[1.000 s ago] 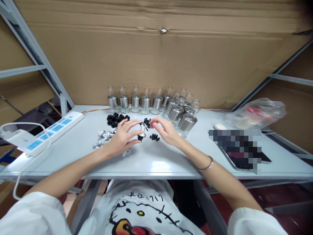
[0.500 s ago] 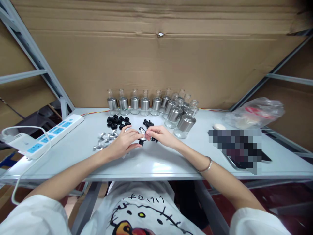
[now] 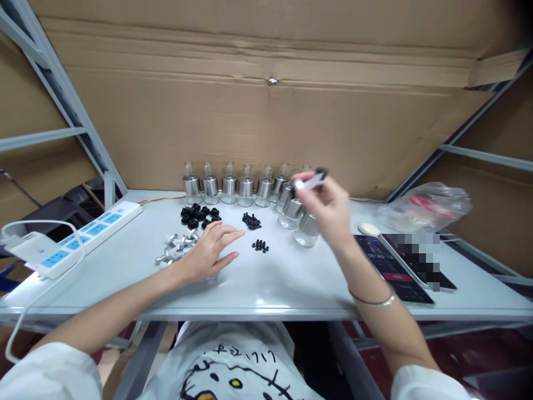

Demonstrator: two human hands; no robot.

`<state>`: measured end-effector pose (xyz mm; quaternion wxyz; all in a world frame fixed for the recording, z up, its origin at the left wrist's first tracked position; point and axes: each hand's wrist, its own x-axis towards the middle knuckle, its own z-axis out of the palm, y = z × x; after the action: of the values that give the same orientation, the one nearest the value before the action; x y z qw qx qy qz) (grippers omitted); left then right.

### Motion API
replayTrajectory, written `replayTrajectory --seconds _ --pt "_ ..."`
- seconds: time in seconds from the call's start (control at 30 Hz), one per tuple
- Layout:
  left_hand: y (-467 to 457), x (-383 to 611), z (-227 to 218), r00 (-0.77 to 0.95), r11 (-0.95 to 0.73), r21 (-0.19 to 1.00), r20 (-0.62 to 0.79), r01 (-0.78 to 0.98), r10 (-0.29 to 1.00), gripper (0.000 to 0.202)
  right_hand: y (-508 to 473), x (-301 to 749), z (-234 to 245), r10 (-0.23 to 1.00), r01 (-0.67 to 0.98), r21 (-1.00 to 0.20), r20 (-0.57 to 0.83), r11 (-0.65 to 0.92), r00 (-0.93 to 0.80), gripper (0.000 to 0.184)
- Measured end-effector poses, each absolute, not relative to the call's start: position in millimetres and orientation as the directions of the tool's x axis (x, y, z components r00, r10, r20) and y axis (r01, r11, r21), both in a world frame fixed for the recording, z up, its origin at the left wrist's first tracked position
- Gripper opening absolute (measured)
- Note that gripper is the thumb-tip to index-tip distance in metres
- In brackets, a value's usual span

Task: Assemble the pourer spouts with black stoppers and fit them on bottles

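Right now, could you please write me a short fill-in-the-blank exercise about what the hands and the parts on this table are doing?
1. The right hand is raised above the table, pinching a small silver and ____ part.
2. The left hand rests open on the ____ table.
3. The metal-collared glass bottles stand in front of a ____ wall.
4. The power strip has ____ sockets.

Missing words: black; white; cardboard; blue

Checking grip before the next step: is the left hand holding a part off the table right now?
No, the left hand lies open on the table beside the silver fittings, gripping nothing.
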<state>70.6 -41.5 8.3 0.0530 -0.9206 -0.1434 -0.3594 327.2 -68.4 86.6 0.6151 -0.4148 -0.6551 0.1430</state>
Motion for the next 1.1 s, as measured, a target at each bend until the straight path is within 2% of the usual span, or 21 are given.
replayTrajectory --seconds 0.07,0.2,0.4,0.7,0.8,0.9,0.97,1.03,1.1 --pt "-43.5 71.4 9.6 0.705 -0.955 0.022 0.670 0.297 0.234 0.047 -59.7 357.6 95.3 0.624 0.432 -0.656 0.745 0.619 0.236 0.023" --pt "-46.9 73.8 10.0 0.694 -0.953 0.037 0.677 0.301 0.245 0.041 -43.7 407.0 82.2 0.643 0.451 -0.733 0.672 0.509 0.367 0.019" --pt "-50.8 77.7 8.8 0.694 -0.959 0.029 0.684 0.283 0.226 0.037 -43.1 425.6 58.7 0.837 0.287 -0.884 0.450 0.369 0.311 0.025" --pt "-72.3 80.4 18.7 0.700 -0.965 0.046 0.680 0.258 0.219 0.026 -50.6 412.0 65.6 0.900 0.099 -0.934 0.357 0.342 0.249 0.019" --pt "-99.4 88.3 17.4 0.661 -0.956 0.167 0.692 0.242 0.289 0.027 -59.8 403.2 67.3 0.896 0.092 -0.930 0.366 0.355 0.251 0.021" --pt "-125.7 103.5 3.0 0.587 -0.889 0.400 0.673 0.221 0.449 0.031 -73.0 390.8 65.8 0.909 0.037 -0.933 0.358 0.359 0.211 0.023" --pt "-136.3 115.0 -11.1 0.544 -0.840 0.512 0.660 0.178 0.518 0.035 -83.6 380.1 62.7 0.923 -0.031 -0.936 0.340 0.351 0.178 0.024" --pt "-139.3 124.4 -23.9 0.655 -0.855 0.500 0.601 0.139 0.458 0.041 -94.8 367.8 58.2 0.929 -0.088 -0.933 0.332 0.349 0.164 0.025" --pt "-136.2 131.0 -31.7 0.663 -0.830 0.543 0.578 0.124 0.477 0.048 -105.6 354.6 53.5 0.929 -0.118 -0.926 0.340 0.358 0.149 0.027"
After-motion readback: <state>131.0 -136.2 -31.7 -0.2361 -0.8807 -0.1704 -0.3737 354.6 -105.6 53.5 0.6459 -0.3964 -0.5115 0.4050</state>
